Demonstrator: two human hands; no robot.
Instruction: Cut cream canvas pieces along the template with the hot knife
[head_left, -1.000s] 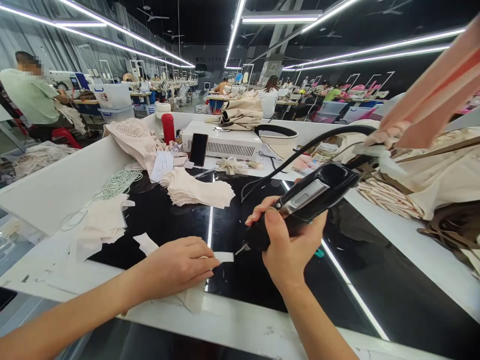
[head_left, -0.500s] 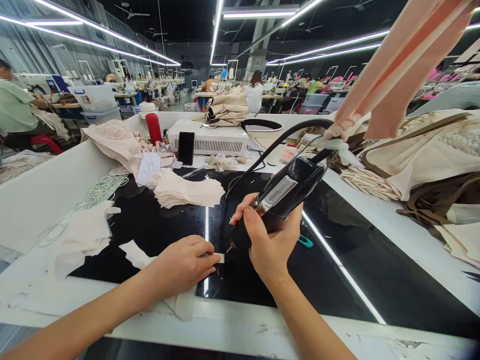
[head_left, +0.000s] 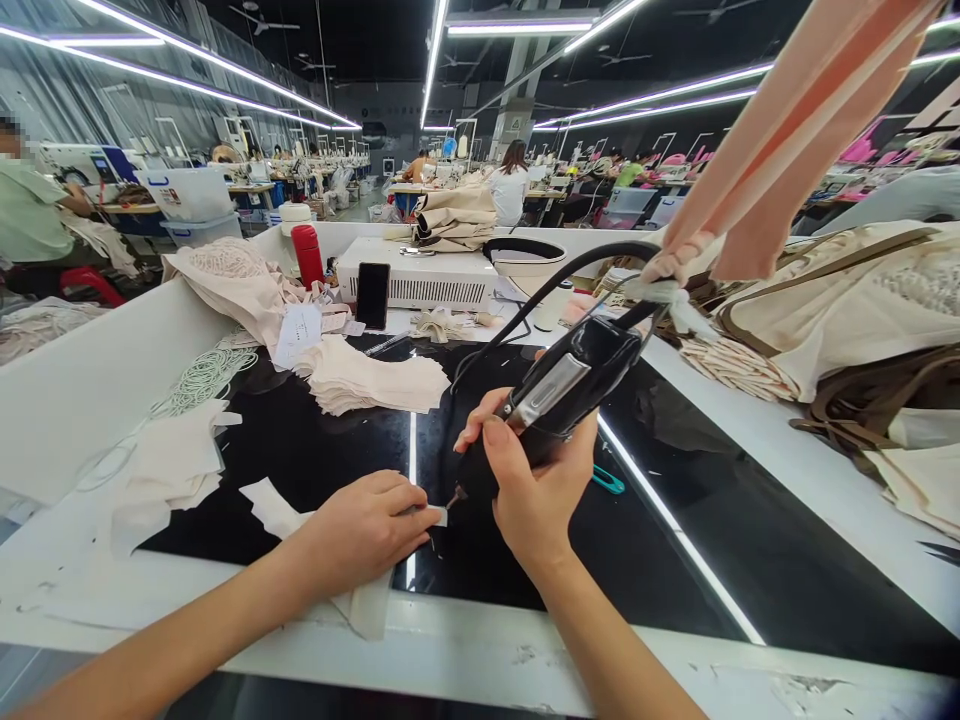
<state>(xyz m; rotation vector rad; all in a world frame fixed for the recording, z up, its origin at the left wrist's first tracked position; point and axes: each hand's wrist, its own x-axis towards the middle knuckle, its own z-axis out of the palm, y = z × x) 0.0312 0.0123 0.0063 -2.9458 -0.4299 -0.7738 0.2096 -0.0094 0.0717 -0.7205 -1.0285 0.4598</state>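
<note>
My right hand [head_left: 532, 480] is wrapped round a black handheld tool [head_left: 576, 385] with a metal plate on its side. The tool's thin tip points down and left, at the end of a small pale strip [head_left: 439, 516]. My left hand [head_left: 367, 525] presses that strip against the black tabletop [head_left: 510, 570], its fingers together. Pale fabric [head_left: 274, 510] lies under and behind my left hand. A knotted peach cloth [head_left: 795, 150] hangs from above to the tool's cable end.
A fabric stack [head_left: 375, 378] lies beyond my left hand, with a phone [head_left: 373, 296] and red bottle [head_left: 307, 255] behind. Green cord [head_left: 206, 380] is at left. A teal clip [head_left: 607, 480] is right of my right hand. Cream garments [head_left: 847, 310] pile at far right.
My right hand and the tool have moved slightly left, and the tool's tip is now nearer the strip. My left hand has stayed almost still.
</note>
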